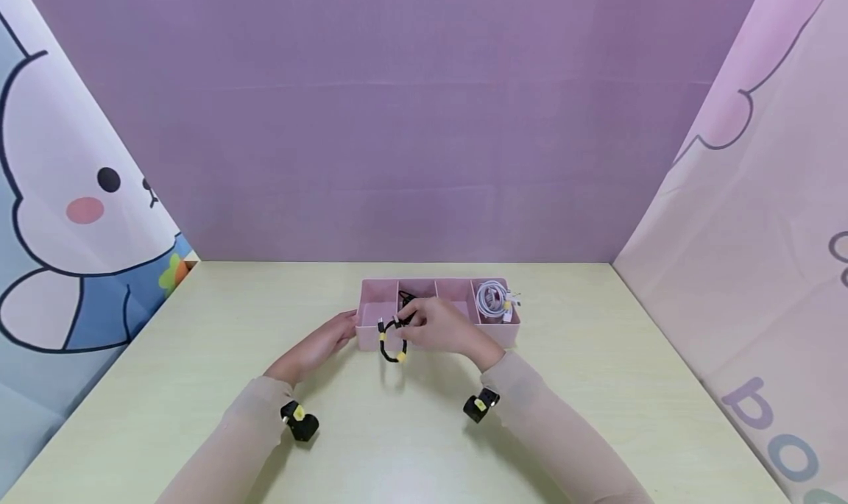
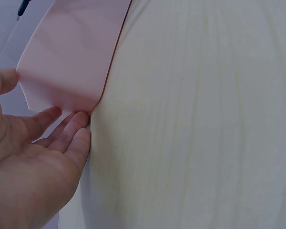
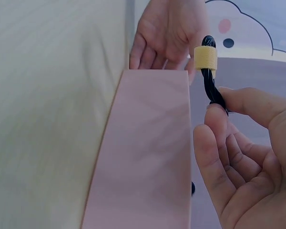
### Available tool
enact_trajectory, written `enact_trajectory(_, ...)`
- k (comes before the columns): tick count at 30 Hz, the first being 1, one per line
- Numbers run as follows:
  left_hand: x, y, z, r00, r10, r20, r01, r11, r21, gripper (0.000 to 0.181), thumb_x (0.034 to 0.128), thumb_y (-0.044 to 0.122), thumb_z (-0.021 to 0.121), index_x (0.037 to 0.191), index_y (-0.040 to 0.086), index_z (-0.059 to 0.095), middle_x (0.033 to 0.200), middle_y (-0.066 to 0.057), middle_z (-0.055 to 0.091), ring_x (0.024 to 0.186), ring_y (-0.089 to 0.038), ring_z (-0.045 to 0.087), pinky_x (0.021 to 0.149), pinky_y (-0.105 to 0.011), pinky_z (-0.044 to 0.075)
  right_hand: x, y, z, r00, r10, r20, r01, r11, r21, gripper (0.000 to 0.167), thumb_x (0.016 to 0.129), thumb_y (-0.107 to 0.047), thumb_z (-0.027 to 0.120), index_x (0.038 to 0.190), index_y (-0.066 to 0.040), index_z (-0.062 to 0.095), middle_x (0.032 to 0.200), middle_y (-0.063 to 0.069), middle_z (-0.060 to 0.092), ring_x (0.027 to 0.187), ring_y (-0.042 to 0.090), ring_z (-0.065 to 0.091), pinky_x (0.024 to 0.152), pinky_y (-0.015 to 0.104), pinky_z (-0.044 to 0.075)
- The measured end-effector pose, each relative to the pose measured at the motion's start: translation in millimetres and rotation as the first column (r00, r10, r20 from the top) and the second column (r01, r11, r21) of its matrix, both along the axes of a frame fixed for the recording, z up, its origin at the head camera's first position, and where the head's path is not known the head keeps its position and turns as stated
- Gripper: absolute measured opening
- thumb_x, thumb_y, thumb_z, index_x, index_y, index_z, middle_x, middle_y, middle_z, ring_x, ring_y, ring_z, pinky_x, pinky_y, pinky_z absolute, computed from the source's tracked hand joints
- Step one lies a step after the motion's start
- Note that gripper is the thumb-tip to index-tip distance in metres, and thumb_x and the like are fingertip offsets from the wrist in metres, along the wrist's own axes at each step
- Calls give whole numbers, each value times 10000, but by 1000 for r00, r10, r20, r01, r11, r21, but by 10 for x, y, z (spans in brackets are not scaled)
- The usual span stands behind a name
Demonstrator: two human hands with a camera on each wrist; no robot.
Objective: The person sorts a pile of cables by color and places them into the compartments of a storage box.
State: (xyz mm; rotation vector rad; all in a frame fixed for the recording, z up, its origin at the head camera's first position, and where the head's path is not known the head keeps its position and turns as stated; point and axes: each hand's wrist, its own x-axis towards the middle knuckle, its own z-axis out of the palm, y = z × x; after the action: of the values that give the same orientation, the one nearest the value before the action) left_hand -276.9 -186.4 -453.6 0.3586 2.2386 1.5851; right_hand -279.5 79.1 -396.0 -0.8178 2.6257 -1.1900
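Note:
A pink divided box [image 1: 371, 338] stands on the table toward the back. Between thumb and index finger, my right hand [image 1: 440, 327] pinches a coiled black cable [image 3: 209, 85] bound with yellow ties, holding it up in front of the box's left part. My left hand [image 1: 323, 345] rests its fingertips against the box's left end, fingers loosely bent. Another black cable [image 1: 406, 296] lies in the second compartment from the left, partly hidden behind the right hand. A coiled white cable [image 1: 492, 299] fills the rightmost compartment, its plug poking over the side.
The pale wooden table [image 1: 397, 445] extends in front of the box and to both sides. A purple backdrop [image 1: 411, 121] rises behind it, with printed cloth panels at left and right. Each wrist wears a small black camera [image 1: 305, 424].

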Motion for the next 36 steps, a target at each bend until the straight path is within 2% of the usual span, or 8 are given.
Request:
enact_trajectory(4, 10, -3, 8, 1000, 17, 6, -17, 1000, -13, 731, 1066, 557, 309, 1595, 64, 202, 1620, -135, 268, 1469, -311, 287, 1211, -421, 225, -29, 34, 24, 1000, -21, 8, 21, 1000, -6, 265, 906, -255, 761, 1126, -112, 725, 811, -7, 689, 667, 127, 609, 569, 272, 523)
enact_trajectory(11, 0, -13, -1, 1000, 6, -4, -6, 1000, 17, 658, 1104, 440, 283, 1588, 10, 167, 1615, -194, 251, 1468, -355, 274, 1212, -448, 217, -63, 72, 66, 1000, -28, -3, 28, 1000, -13, 270, 911, -247, 759, 1143, -112, 729, 815, 3, 685, 700, 137, 608, 592, 281, 515)
enact_trajectory(29, 34, -27, 22, 999, 40, 6, -40, 999, -35, 671, 1091, 489, 287, 1598, 59, 190, 1614, -168, 275, 1466, -340, 285, 1213, -460, 205, -168, 120, 90, 998, -62, -17, 61, 996, -68, 279, 915, -209, 755, 1140, -48, 723, 774, 5, 669, 649, 125, 609, 611, 268, 516)
enact_trajectory(36, 21, -30, 22, 1000, 22, 12, -22, 1000, -12, 671, 1095, 477, 287, 1596, 45, 174, 1618, -168, 261, 1470, -333, 280, 1211, -436, 220, -206, 156, 97, 997, -75, 33, 77, 993, -92, 317, 938, -244, 735, 1199, -67, 701, 797, 7, 676, 699, 181, 661, 624, 311, 552)
